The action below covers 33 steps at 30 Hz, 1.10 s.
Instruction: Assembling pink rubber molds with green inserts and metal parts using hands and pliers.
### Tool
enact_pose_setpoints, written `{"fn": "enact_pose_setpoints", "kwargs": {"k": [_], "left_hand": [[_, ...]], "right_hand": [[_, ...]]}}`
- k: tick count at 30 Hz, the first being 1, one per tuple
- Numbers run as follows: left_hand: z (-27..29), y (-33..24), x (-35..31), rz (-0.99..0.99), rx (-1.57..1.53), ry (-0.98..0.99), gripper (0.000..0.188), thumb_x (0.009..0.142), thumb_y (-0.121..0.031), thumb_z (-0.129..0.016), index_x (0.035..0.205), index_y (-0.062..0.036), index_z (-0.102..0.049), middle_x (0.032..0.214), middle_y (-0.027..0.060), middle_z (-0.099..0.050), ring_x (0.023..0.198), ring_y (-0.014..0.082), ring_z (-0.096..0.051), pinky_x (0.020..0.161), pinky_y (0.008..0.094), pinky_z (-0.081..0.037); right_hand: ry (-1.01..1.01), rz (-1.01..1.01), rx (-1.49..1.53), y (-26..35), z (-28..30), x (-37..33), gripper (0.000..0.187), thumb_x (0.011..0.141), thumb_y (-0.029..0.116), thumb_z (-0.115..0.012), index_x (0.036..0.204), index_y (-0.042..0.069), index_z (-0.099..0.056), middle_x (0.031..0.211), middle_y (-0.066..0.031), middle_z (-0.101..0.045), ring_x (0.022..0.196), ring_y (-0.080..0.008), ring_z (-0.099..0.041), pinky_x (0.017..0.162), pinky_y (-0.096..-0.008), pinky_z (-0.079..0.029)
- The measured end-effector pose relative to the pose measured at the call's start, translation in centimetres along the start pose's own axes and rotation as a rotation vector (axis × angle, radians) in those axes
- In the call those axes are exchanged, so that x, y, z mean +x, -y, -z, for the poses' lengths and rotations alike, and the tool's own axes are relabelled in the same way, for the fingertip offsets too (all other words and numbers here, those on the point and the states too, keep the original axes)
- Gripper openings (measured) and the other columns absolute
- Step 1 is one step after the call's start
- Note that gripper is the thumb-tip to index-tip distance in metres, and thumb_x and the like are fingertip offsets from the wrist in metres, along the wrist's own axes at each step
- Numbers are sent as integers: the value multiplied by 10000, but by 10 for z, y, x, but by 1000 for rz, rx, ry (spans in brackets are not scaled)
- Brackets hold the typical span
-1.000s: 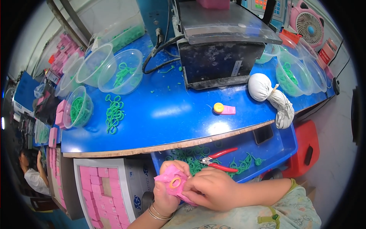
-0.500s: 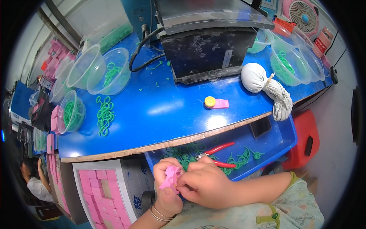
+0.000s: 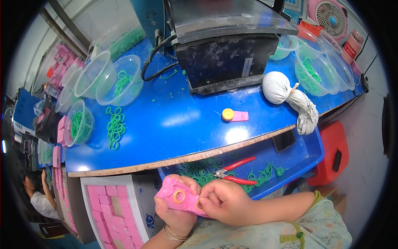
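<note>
A soft pink rubber mold (image 3: 169, 189) lies across my left hand (image 3: 177, 218), whose fingers and thumb grip it from behind and at the side. Set in its face is a yellow ring (image 3: 179, 196). My right hand (image 3: 229, 202) is closed in a pinch at the mold's right end, where a second bit of yellow shows by the fingertips. Whether the fingertips hold that yellow bit or the rubber alone is hard to see. Below the bench edge, red-handled cutters (image 3: 236, 178) rest among green ring-shaped pieces (image 3: 265, 176) in a blue tray (image 3: 304, 159).
On the blue bench (image 3: 174, 141) are a pink block with a yellow round top (image 3: 238, 116), a tied white cloth bag (image 3: 277, 88), a heap of green rings (image 3: 116, 128) and clear bowls (image 3: 120, 97). A dark machine (image 3: 230, 62) stands behind. Left, a box holds pink blocks (image 3: 105, 207).
The crumpled pink mold has been opened out and turned face up, showing the yellow ring. My left hand has shifted slightly left, and my right hand pinches farther along the mold's edge.
</note>
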<state>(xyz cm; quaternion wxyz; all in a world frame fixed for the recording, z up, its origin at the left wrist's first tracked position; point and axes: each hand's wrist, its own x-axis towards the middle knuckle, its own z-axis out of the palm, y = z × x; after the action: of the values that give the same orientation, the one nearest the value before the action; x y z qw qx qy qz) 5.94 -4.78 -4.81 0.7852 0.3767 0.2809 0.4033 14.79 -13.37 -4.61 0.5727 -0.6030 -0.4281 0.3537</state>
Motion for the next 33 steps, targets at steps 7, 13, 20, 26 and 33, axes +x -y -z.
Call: {"fn": "enact_pose_setpoints", "kwargs": {"k": [7,13,20,26,33], "left_hand": [[7,-4,8,164,-147,122,637,787,-684,-313,869,-70,-458,641,126,-507,586,216,-460,573,316,-397],[12,-5,11,300,-255,208,648,806,-673,-233,869,-74,-472,658,157,-536,580,246,-493,546,348,-415],[8,-7,-2,627,-236,328,662,802,-648,-281,937,-35,-492,718,145,-512,571,230,-479,562,362,-413],[12,-8,3,711,-366,350,664,771,-637,-352,958,-15,-490,760,132,-499,558,192,-442,551,362,-390],[7,-15,4,813,-455,492,670,732,-661,-400,909,-26,-520,778,113,-479,516,164,-400,498,322,-348]], "right_hand": [[-118,230,-177,-6,-1,2,188,725,60,-641,829,69,-484,637,-32,-511,627,-237,-532,632,-349,-401],[-127,460,-405,-4,16,5,208,713,89,-674,783,81,-479,690,-32,-510,623,-231,-516,687,-362,-379],[-251,689,-645,3,37,16,206,747,171,-678,862,56,-552,744,-55,-532,666,-231,-526,698,-351,-372],[-78,400,-365,-1,45,14,166,703,111,-725,767,86,-574,745,-29,-592,677,-197,-560,637,-319,-397],[-86,263,-87,-8,49,0,119,772,72,-660,760,22,-552,754,-86,-534,698,-239,-534,614,-332,-431]]}}
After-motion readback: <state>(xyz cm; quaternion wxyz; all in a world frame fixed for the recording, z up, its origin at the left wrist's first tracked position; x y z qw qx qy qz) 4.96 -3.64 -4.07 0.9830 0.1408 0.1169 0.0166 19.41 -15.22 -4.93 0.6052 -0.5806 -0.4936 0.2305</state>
